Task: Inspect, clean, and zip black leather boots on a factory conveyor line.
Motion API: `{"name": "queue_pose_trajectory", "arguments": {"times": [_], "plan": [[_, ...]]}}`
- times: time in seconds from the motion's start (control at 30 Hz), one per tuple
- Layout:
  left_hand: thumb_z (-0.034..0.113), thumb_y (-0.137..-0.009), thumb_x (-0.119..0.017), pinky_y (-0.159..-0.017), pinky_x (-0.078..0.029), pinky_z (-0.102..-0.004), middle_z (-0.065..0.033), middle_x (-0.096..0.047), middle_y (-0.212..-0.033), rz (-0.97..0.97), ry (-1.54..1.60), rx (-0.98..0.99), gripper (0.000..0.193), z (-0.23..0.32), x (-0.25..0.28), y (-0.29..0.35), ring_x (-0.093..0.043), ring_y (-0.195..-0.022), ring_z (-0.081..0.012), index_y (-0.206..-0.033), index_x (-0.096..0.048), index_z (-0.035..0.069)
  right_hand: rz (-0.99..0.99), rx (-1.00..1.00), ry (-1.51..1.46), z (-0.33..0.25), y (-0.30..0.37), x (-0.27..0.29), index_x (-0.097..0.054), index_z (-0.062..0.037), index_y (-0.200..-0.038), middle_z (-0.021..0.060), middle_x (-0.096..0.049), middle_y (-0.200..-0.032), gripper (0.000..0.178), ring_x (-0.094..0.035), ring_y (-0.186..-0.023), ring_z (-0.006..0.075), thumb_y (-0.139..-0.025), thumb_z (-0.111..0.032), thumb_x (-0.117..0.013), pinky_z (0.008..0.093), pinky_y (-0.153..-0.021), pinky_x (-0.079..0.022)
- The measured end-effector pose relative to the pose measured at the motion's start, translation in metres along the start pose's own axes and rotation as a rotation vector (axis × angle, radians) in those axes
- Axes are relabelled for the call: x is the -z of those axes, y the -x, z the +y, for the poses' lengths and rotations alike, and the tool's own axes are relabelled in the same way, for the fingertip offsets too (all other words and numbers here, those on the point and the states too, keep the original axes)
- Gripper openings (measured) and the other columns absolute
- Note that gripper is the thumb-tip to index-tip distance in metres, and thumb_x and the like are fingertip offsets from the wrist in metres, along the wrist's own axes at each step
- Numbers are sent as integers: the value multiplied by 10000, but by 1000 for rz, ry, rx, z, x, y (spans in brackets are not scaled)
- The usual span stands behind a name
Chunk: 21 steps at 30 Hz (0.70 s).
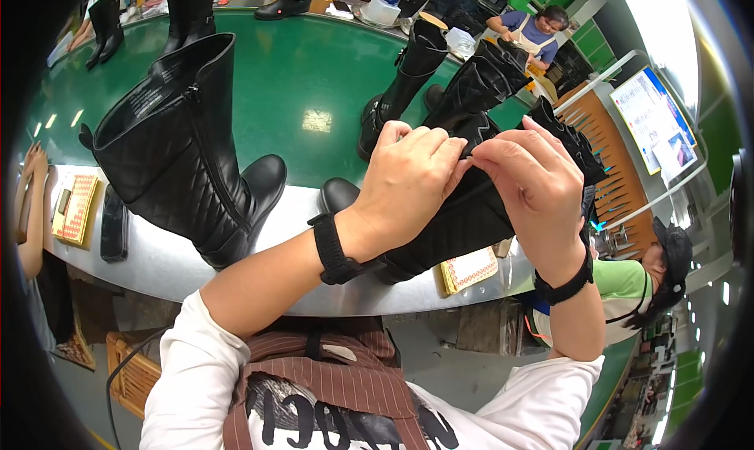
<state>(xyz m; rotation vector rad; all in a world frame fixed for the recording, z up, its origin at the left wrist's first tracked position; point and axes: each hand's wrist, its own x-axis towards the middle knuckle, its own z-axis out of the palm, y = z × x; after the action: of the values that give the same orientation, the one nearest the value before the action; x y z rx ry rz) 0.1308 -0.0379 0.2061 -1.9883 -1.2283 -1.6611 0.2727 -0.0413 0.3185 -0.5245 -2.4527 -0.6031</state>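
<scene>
A tall black boot [448, 234] stands at the table's near edge, leaning right, with its rounded toe showing left of my wrist. Over the upper part of its shaft, my left hand [412, 175] is closed, fingers curled and thumb pressed in. My right hand [538, 179] pinches thumb and fingers together close beside the left thumb. Whatever lies between the fingertips is too small or hidden to make out. To the left, another black boot [177, 148] with quilted sides and a long side zip stands upright, its top wide open.
More black boots [404, 77] stand along the green conveyor [275, 96]. A metal ledge [314, 289] carries yellow-edged paper pads [470, 271] and a black phone-like object [115, 224]. Co-workers [538, 34] are at the far side and right; another person's hands [33, 163] show at left.
</scene>
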Motion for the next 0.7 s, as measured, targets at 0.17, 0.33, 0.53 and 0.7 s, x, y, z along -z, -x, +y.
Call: {"name": "queue_pose_trajectory", "arguments": {"times": [0.17, 0.33, 0.53, 0.7], "plan": [[181, -854, -645, -798, -393, -360, -39, -565, -792, -11, 27, -13, 148, -3, 1, 0, -574, -781, -202, -916, -614, 51, -18, 78, 92, 1, -3, -2, -637, -67, -843, 51, -641, -829, 136, -655, -752, 224, -711, -43, -664, 378, -842, -527], [188, -855, -649, -800, -389, -360, -39, -563, -784, -12, -22, -14, 149, -2, 2, 0, -571, -771, -197, -908, -614, 53, -107, -141, 44, -7, -4, -1, -603, -50, -869, 52, -624, -806, 100, -649, -733, 228, -784, -55, -657, 327, -708, -525], [179, -853, -659, -804, -398, -352, -41, -581, -789, 19, 3, 1, 203, -9, 6, 3, -574, -769, -197, -996, -644, 35, 356, -427, -258, 21, -6, 22, -570, -12, -923, 51, -671, -869, 38, -662, -783, 118, -927, -44, -591, 254, -710, -516], [138, -832, -695, -790, -412, -340, -41, -623, -854, 40, 125, 67, 356, -7, 15, 3, -582, -737, -198, -1163, -610, 39, 138, -422, -555, -6, 22, 41, -560, -20, -963, 56, -677, -806, 207, -684, -784, 144, -822, 6, -710, 389, -931, -489]]}}
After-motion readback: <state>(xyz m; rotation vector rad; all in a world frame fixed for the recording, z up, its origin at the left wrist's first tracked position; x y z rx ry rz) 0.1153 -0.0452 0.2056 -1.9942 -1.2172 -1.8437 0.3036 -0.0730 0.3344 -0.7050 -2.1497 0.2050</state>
